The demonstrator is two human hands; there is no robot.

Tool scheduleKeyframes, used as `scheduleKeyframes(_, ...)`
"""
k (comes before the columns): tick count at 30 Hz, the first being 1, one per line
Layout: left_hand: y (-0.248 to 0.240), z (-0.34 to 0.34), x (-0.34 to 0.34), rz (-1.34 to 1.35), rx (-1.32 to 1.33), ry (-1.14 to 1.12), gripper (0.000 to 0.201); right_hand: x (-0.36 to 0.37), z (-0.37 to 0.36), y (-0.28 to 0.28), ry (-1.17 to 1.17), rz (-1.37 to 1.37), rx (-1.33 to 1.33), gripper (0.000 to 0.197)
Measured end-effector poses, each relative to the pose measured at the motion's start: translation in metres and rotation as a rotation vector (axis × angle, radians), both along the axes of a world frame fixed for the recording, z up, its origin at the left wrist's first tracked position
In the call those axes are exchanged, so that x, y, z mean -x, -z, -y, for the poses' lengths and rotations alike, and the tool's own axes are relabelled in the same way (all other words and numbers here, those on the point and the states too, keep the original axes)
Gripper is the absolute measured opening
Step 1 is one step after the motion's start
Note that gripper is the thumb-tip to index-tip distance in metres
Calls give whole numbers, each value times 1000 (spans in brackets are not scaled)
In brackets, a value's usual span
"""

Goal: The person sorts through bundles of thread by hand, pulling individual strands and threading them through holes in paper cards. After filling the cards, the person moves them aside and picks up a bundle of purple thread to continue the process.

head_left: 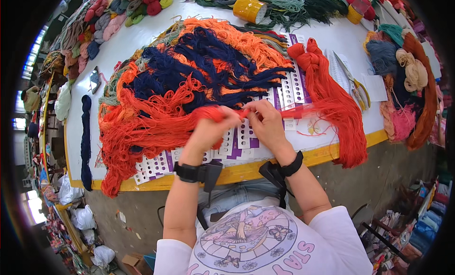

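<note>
Here's the red yarn [151, 121], bright and slightly orange, right in front of me along the near edge of the tabletop [125, 47]. It's a loose mass of thin, tangled strands on the left, spilling over that edge toward the near left corner, and it narrows to a smooth, gathered rope where I've got it. My left hand [213, 128] is closed round that rope, blurred. My right hand [266, 122] is just beside it, thumb and fingertips pinching red strands; more of them stream off to the right, toward a thick red hank [327, 90] with a knotted top, its tail reaching the near edge.

Behind the mass, navy yarn [204, 62] sprawls over orange yarn [256, 50], with white punched cards [292, 88] poking out underneath. Tabletop's white, yellow along the rim. Scissors [355, 83] with yellow handles lie toward the right edge; a phone [95, 80] and a slim navy hank [86, 142] sit by the left. Up at the far edge, a yellow cylinder [250, 10] tops dark green skeins [298, 9]. Below, a grey floor [142, 213]; to the left, white plastic bags [84, 218] and a cardboard box [135, 263].
</note>
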State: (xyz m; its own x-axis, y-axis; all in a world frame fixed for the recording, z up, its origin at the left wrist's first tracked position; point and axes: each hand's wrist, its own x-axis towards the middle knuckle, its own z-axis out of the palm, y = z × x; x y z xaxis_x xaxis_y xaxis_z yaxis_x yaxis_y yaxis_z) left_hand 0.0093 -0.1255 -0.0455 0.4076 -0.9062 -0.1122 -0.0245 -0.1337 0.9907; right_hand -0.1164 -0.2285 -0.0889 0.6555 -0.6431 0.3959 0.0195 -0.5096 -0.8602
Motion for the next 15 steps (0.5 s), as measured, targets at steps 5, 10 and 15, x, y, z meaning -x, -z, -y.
scheduleKeyframes(5,-43,-44,-107,-605,121,-669,20,0,0,2,158,-131,-165,10)
scheduleKeyframes(10,-42,-77,-139,372,8,-1050,18,0,-1,-3,138,-196,-222,8)
scheduleKeyframes(15,10,-25,-17,1104,49,-117,20,-3,1,-17,17,-405,-229,10)
